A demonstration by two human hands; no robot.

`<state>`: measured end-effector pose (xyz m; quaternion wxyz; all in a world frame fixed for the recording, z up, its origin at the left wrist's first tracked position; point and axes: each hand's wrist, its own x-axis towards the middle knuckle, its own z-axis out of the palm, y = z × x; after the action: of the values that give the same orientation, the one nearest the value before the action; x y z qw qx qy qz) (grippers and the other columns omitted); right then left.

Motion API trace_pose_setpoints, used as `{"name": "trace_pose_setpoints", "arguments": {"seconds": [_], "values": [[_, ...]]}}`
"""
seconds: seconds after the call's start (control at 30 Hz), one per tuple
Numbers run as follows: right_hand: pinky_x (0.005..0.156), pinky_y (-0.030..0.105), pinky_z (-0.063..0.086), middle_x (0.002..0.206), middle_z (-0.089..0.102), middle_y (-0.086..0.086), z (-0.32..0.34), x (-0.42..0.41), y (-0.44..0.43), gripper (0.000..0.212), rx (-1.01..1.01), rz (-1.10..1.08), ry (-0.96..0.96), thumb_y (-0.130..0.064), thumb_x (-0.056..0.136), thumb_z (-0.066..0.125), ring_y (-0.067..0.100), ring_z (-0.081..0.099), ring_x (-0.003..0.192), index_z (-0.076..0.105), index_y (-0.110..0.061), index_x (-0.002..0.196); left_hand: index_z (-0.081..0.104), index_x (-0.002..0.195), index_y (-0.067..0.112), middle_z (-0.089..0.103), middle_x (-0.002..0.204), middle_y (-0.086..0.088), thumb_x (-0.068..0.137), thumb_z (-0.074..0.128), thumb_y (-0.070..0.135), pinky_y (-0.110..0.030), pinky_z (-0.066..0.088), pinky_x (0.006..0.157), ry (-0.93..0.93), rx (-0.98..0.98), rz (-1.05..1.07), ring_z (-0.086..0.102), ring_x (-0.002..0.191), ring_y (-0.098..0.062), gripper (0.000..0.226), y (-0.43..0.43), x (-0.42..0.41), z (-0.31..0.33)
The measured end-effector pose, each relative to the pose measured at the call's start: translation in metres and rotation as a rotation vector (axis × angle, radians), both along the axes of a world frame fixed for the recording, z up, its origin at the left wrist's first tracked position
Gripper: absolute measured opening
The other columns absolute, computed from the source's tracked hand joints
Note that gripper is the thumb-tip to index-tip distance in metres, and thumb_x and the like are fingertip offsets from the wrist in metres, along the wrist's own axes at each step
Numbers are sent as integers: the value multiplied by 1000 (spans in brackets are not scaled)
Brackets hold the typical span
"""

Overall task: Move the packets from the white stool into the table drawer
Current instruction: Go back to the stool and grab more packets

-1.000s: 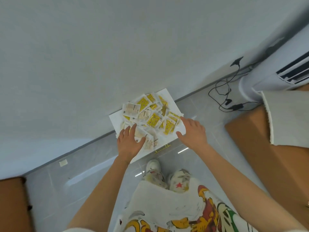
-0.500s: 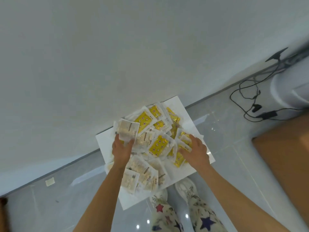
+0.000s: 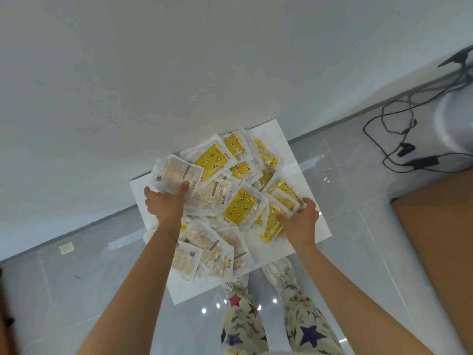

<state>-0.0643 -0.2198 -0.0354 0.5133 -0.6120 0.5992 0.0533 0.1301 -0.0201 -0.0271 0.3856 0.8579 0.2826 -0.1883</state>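
Note:
A white square stool (image 3: 311, 224) stands against the wall, heaped with several clear packets (image 3: 240, 206), some with yellow patterned fronts, some showing pale printed backs. My left hand (image 3: 165, 204) grips the left side of the heap, thumb over a pale packet (image 3: 176, 172). At the heap's right side my right hand (image 3: 300, 221) holds a bunch of yellow packets (image 3: 272, 222), fingers curled under them. More pale packets (image 3: 204, 254) lie loose near the stool's front edge. The table drawer is not in view.
A brown wooden surface (image 3: 440, 239) sits at the right. Black cables (image 3: 399, 139) and a white appliance base (image 3: 458, 124) lie on the grey tiled floor at upper right. My feet and patterned trousers (image 3: 268, 316) are just in front of the stool.
The view has closed in on the stool. Both hands have slid from resting on top of the packets to the two sides of the heap and closed on it.

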Motion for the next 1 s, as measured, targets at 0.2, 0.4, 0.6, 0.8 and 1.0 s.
{"name": "trace_pose_setpoints", "arguments": {"seconds": [0.2, 0.4, 0.6, 0.8, 1.0], "values": [[73, 28, 43, 94, 58, 1, 6, 1, 1, 33, 34, 17, 54, -11, 81, 73, 27, 63, 97, 55, -11, 108, 44, 130, 11, 51, 130, -16, 78, 78, 21, -31, 49, 85, 37, -148, -41, 58, 110, -28, 63, 14, 2, 2], [95, 41, 33, 93, 54, -1, 5, -2, 1, 36, -168, 179, 257, -32, 77, 75, 28, 42, 111, 57, -20, 106, 27, 138, 11, 52, 123, -9, 82, 75, 12, -29, 44, 90, 61, -274, 11, 55, 104, -23, 73, 11, 2, 9], [73, 29, 49, 95, 61, -5, 9, -11, 10, 31, -5, -49, -130, -9, 85, 66, 21, 63, 92, 49, -22, 108, 49, 125, 1, 61, 114, -11, 80, 75, 8, -33, 51, 89, 74, -314, -6, 62, 105, -29, 53, 18, 0, 12], [63, 19, 45, 93, 56, -8, 24, -7, 9, 25, -61, -141, -224, -8, 92, 58, 9, 58, 81, 42, -14, 111, 30, 113, 16, 54, 101, 1, 87, 68, 7, -23, 52, 72, -31, -367, -74, 60, 88, -13, 47, 14, -11, 24], [67, 19, 47, 92, 55, -11, 43, 2, 7, 23, -115, -162, -286, -10, 94, 55, 6, 58, 82, 45, -11, 114, 26, 114, 16, 51, 109, -4, 90, 60, 3, -26, 55, 78, -140, -374, -55, 59, 92, -14, 44, 19, -24, 44]]}}
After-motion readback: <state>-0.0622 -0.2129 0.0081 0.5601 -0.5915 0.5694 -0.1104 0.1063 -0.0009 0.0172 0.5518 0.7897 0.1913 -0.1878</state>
